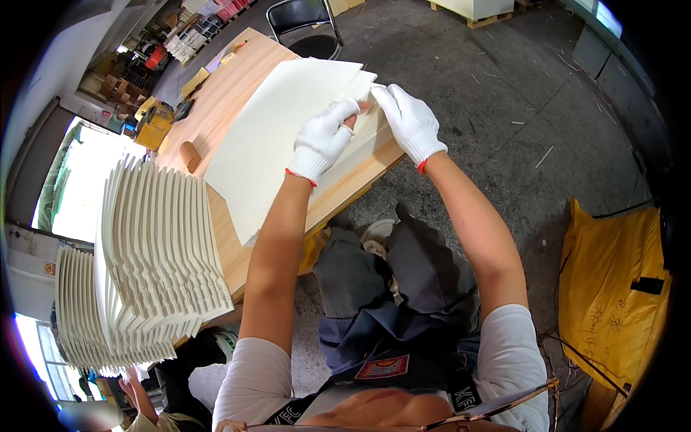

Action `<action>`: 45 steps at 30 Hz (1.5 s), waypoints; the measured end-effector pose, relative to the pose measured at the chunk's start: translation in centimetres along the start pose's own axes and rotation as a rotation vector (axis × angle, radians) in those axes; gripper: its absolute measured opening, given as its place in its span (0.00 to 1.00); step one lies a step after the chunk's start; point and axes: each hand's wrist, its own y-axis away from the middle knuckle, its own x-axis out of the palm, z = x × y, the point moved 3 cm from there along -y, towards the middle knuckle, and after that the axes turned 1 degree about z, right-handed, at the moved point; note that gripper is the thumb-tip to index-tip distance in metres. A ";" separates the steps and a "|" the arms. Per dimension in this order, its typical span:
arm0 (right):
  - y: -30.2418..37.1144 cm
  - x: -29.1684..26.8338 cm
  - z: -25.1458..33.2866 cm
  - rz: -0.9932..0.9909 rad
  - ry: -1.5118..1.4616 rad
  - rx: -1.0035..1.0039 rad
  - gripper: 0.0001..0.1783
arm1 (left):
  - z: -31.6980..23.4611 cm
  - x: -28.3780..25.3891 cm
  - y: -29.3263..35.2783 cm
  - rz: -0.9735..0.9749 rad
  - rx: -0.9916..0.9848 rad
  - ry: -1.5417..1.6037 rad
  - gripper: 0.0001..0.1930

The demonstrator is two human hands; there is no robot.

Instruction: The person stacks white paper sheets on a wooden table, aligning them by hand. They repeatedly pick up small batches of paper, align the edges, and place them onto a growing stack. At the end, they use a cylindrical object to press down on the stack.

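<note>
While the sheets point(266, 122) lie by the near edge of the worktop point(230, 79), my left hand point(324, 137) curls on top and my right hand point(410, 122), narrow, meets their far right corner; whether either pinches, I cannot tell. Light, even pressure should align corners.

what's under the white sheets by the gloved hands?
Wooden table; its bare top shows beside the white sheets. The part directly beneath is covered, so anything flat there can't be seen.
</note>
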 end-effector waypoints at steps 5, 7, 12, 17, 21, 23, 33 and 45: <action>-0.2 0.4 -0.4 0.002 -0.021 0.043 0.34 | -0.6 0.0 0.2 0.030 -0.006 -0.100 0.17; -0.3 0.3 -0.5 0.009 -0.016 0.051 0.34 | -0.8 0.1 0.2 0.016 0.002 -0.109 0.18; -0.3 0.4 -0.5 0.019 -0.005 0.053 0.34 | -0.3 0.2 0.1 0.020 -0.002 -0.084 0.17; 0.0 0.1 0.0 0.012 0.037 0.054 0.34 | -0.6 0.0 0.3 -0.008 -0.082 0.012 0.15; -0.1 0.3 -0.3 0.006 0.023 0.030 0.33 | 0.1 0.1 -0.2 0.000 0.044 -0.075 0.14; -0.1 0.4 -0.4 0.000 0.008 0.025 0.32 | -0.1 0.2 0.1 0.022 0.015 -0.112 0.15; -0.2 0.7 -0.9 -0.025 0.000 0.019 0.33 | -0.7 0.3 0.2 0.022 -0.012 -0.104 0.15; -0.1 0.6 -0.9 -0.037 -0.013 0.013 0.33 | -0.9 0.2 0.3 0.035 0.022 -0.119 0.14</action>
